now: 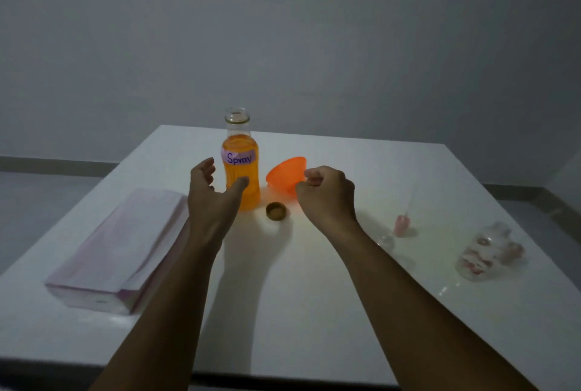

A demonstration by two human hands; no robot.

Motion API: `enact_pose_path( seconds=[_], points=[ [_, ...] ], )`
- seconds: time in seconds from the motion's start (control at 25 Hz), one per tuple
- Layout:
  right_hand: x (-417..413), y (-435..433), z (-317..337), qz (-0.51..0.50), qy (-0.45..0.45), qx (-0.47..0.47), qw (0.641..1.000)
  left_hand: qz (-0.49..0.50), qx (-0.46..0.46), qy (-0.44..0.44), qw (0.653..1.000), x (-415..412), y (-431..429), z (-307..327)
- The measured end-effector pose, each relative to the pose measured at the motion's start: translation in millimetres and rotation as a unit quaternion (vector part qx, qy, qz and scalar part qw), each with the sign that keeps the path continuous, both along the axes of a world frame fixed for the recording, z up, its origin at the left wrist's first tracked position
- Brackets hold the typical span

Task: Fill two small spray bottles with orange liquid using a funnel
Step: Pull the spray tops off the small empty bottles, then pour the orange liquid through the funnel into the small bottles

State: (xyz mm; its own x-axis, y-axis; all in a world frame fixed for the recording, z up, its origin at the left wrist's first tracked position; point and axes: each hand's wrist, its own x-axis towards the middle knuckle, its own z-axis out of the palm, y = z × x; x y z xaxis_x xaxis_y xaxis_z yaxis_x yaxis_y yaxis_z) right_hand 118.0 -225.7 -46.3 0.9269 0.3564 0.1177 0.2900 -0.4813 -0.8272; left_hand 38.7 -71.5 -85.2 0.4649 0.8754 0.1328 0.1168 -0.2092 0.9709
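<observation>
A clear bottle of orange liquid (241,170), labelled "Spray", stands uncapped at the middle of the white table (314,296). Its brown cap (276,211) lies just to its right. An orange funnel (285,173) lies on its side beside the bottle. My left hand (209,199) is open, thumb and fingers spread around the bottle's left side, thumb tip in front of it. My right hand (327,194) hovers with fingers curled by the funnel, holding nothing I can see. A pink spray head (403,224) and small clear spray bottles (485,252) lie at the right.
A flat stack of pinkish-white paper or tissue packs (125,243) lies on the left part of the table. The table's front edge runs along the bottom. A plain grey wall stands behind.
</observation>
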Motion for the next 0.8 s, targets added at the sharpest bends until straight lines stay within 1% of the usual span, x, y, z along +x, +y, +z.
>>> enact_pose_path(
  seconds=[0.12,0.24,0.4,0.52,0.6,0.68,0.8],
  points=[
    [31,34,-16,-0.008,0.047,-0.039,0.998,-0.034,0.024,-0.009,0.999,19,14,-7],
    [49,58,-20,-0.014,0.088,-0.075,0.993,-0.046,0.051,-0.018,0.997,31,17,-11],
    [57,74,-23,-0.042,0.112,-0.055,0.991,-0.015,0.088,-0.006,0.996,32,16,-10],
    [54,64,-11,-0.039,0.092,0.001,0.995,0.008,0.096,0.006,0.995,22,16,-1],
    [48,45,4,-0.022,0.086,0.078,0.993,-0.005,0.094,-0.003,0.996,12,10,6],
    [41,16,20,0.011,0.101,0.173,0.980,-0.019,0.102,-0.011,0.995,-1,0,13],
    [26,-41,36,0.061,0.100,0.261,0.958,-0.044,0.118,-0.023,0.992,-28,-19,21]
  ],
)
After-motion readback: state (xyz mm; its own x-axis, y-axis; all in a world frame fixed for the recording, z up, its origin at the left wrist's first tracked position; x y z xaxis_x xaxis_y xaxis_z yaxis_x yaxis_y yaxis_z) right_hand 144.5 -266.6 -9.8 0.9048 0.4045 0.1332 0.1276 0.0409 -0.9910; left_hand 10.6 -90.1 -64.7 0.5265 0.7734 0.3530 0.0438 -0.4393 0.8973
